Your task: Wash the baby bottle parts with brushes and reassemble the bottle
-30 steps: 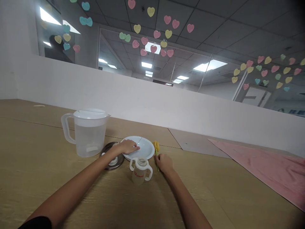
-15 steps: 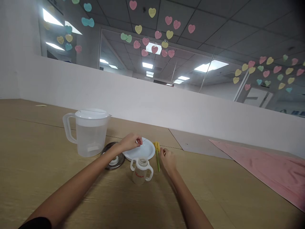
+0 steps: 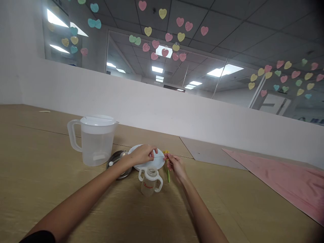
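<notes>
My left hand (image 3: 144,154) is over the white plate (image 3: 138,148), its fingers closed in a pinch. My right hand (image 3: 176,164) is pinched just right of the plate. A thin, dark, wire-like strand (image 3: 159,156) runs between the fingertips of both hands; its exact kind is too fine to make out. Below them stands an uncapped two-handled baby bottle (image 3: 148,185) with red lettering. A brush with a yellow head and green handle (image 3: 168,175) lies behind my right fingers, partly hidden. Left of the plate, a round metal dish (image 3: 116,156) holds small white and clear parts, partly covered by my left forearm.
A clear pitcher with a white lid (image 3: 97,141) stands at the left. A pink cloth (image 3: 280,179) covers the table's right side. Behind the wooden table (image 3: 63,189) rises a white wall (image 3: 162,104) with windows bearing heart-shaped notes.
My left hand has lowered and shifted slightly right. My right hand has moved up and left towards it. The thin strand now stretches between both hands. More parts in the metal dish show.
</notes>
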Motion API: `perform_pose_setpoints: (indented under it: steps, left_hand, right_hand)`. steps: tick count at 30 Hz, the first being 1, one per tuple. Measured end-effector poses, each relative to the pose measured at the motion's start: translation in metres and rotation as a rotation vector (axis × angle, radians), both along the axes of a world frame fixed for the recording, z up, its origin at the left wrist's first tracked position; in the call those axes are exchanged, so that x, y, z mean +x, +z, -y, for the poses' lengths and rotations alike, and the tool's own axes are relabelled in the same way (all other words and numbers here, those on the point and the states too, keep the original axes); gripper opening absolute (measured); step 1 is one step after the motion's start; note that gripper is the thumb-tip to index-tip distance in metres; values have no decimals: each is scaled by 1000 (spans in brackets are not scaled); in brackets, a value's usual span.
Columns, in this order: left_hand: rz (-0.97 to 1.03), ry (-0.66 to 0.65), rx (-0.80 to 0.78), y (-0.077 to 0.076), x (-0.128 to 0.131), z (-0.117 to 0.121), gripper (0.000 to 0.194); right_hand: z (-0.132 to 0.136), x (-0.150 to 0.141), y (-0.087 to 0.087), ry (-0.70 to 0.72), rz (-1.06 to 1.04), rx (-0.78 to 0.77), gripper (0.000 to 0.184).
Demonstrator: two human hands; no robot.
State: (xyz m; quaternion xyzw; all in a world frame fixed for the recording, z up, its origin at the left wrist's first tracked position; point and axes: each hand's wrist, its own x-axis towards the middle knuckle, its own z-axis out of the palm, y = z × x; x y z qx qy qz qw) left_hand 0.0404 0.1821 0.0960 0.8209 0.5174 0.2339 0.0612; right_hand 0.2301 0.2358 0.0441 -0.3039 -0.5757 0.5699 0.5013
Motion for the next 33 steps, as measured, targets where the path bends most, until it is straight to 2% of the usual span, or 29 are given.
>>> perform_pose_setpoints:
  steps: [5, 12, 19, 33]
  left_hand:
    - [-7, 47, 18, -1, -7, -2, 40]
    - [-1, 64, 123, -6, -14, -12, 27]
    - [27, 65, 148, -4, -14, -9, 34]
    - [14, 71, 161, 2, -12, -5, 33]
  right_hand:
    - [-3, 4, -1, 9, -69, -49, 37]
    - [-6, 8, -1, 20, -90, -74, 35]
    - [-7, 9, -2, 21, -84, -83, 33]
    - [-5, 8, -1, 4, -99, -92, 33]
